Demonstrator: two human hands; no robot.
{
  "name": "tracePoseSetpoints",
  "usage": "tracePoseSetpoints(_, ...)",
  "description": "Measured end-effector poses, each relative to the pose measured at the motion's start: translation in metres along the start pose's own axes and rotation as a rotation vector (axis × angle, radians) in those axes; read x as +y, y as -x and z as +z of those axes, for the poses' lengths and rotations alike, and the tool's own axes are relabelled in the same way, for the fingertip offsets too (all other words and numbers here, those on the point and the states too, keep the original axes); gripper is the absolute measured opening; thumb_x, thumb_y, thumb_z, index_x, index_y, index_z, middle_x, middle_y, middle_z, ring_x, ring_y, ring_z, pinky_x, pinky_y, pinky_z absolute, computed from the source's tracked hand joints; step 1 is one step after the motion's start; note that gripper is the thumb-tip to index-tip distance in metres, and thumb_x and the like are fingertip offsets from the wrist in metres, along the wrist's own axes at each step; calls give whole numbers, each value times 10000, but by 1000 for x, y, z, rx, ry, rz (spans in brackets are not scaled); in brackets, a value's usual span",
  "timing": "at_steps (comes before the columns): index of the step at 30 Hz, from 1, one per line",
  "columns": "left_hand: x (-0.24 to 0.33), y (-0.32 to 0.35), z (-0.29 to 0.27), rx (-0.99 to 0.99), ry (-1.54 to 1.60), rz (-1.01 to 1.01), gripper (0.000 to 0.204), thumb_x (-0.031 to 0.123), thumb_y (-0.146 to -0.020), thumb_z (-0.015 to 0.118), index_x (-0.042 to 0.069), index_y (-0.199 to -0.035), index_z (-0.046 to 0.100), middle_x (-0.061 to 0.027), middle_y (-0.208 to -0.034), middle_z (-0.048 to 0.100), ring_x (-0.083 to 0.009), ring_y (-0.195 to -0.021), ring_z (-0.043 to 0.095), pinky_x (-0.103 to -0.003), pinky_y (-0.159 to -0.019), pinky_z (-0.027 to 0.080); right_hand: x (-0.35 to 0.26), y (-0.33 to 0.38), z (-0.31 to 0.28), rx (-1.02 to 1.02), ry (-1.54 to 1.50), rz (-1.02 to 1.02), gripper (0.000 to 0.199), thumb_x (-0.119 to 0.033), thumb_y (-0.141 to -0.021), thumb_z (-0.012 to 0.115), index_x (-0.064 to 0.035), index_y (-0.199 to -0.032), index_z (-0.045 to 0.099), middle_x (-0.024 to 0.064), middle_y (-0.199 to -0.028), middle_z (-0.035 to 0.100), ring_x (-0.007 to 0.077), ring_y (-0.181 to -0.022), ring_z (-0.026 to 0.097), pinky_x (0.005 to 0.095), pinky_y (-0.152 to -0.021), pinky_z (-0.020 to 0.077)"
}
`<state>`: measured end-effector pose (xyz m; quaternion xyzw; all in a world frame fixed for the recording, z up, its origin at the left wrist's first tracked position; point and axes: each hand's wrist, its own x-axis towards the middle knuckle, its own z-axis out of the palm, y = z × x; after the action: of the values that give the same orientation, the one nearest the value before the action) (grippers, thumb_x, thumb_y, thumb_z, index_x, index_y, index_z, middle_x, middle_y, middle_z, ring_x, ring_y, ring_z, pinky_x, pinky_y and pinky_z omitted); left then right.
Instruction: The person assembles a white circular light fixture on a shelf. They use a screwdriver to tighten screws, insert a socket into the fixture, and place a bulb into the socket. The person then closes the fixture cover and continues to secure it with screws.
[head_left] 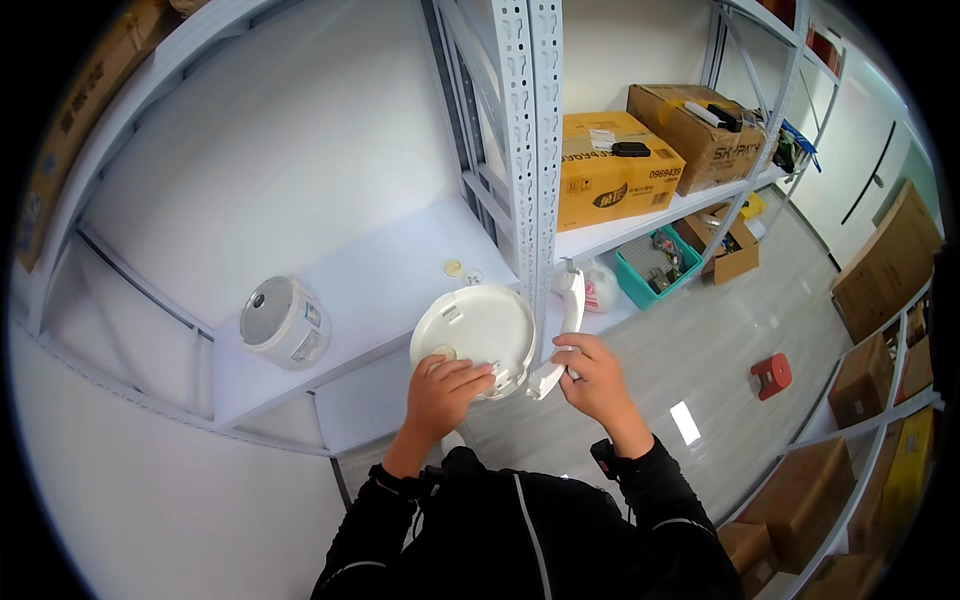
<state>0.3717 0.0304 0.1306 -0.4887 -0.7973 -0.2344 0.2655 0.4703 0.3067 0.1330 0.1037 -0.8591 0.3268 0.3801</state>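
My left hand (440, 395) grips the near edge of a round white plastic lid-like part (480, 330) with a raised rim and small slots, its fingers bent over the inner face. In my right hand (595, 380) is a long, curved white plastic handle-like piece (571, 310), pinched near its lower end and tilted upright just right of the round part. The two pieces are close together; I cannot tell whether they touch. A small cream disc (453, 268) and a clear disc (473, 277) lie on the shelf beyond.
A white cylindrical appliance (287, 325) stands on the white shelf (370, 260) at left. Past the metal upright (530, 130) are a yellow carton (615, 180), a brown carton (700, 140) and a teal basket (655, 275). A red stool (772, 376) stands on the floor; boxes fill the right rack.
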Motion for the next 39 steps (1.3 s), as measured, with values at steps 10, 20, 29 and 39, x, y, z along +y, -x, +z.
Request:
tracePoseSetpoints(10, -20, 15, -3, -23, -94, -43, 245, 130, -910, 689, 250, -1056, 846, 151, -1223, 794, -126, -1070, 684, -395, -1013, 480, 18, -25, 40, -238, -138, -9, 265, 55, -745, 736, -79, -974, 724, 70, -1141, 710, 335, -1036, 673, 430, -851, 574)
tracePoseSetpoints(20, -76, 39, -6, -14, -115, -139, 242, 132, -882, 701, 259, -1029, 845, 134, -1204, 803, -125, -1065, 700, -391, -1012, 481, 24, -68, 106, -454, -419, 86, 227, 7, -797, 694, -43, -1019, 690, 127, -1128, 690, 382, -1034, 665, 423, -857, 557)
tracePoseSetpoints(29, -183, 62, 13, 2, -55, -150, 248, 123, -869, 716, 250, -1039, 845, 131, -1197, 802, -132, -1049, 695, -378, -975, 488, 46, -110, 220, -422, -350, 208, 80, -112, -870, 734, -41, -874, 697, 112, -977, 710, 358, -901, 687, 414, -787, 550)
tracePoseSetpoints(39, -297, 78, 48, -16, 22, -103, 215, 133, -868, 715, 227, -1015, 839, 112, -1168, 807, -152, -1016, 697, -375, -959, 494, 67, -140, 313, -571, -77, 227, 126, -170, -843, 766, -64, -856, 699, 82, -962, 703, 326, -885, 697, 417, -768, 568)
